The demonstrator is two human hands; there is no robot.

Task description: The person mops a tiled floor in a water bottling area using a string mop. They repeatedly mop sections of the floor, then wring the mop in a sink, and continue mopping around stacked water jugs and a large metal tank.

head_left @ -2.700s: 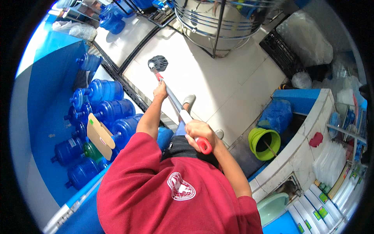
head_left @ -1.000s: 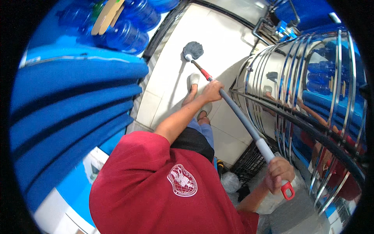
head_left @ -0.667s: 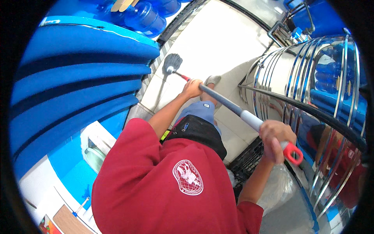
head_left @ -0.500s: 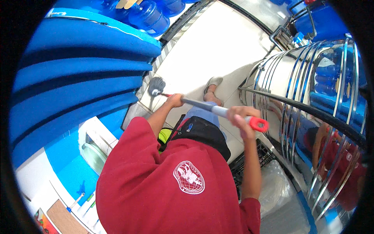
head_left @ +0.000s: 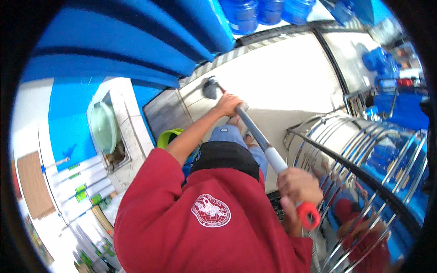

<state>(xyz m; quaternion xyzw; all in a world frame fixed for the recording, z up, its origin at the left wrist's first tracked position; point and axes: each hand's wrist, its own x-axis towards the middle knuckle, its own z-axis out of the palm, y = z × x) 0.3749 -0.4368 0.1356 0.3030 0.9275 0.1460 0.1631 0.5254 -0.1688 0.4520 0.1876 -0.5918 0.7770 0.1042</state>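
Both my hands grip a mop (head_left: 256, 129) with a grey and white handle and a red end loop. My left hand (head_left: 229, 105) is wrapped round the lower handle, near the dark mop head (head_left: 210, 88). That head is by the pale tiled floor (head_left: 277, 73), beside a striped border; whether it touches the tiles I cannot tell. Closer to me on the right, my right hand (head_left: 299, 185) closes round the upper handle just below the red loop. It looks slightly blurred.
A blue curtain (head_left: 136, 41) hangs at the left. Several blue water jugs (head_left: 240, 16) stand at the far side. On the right is a chrome rack (head_left: 337, 157) with a dark rail. A basin with a pale green tub (head_left: 104, 127) lies to my left.
My view has turned toward the left, so the basin shows more. The mop handle now slants more steeply, with my right hand nearer to me. Both hands keep their hold.
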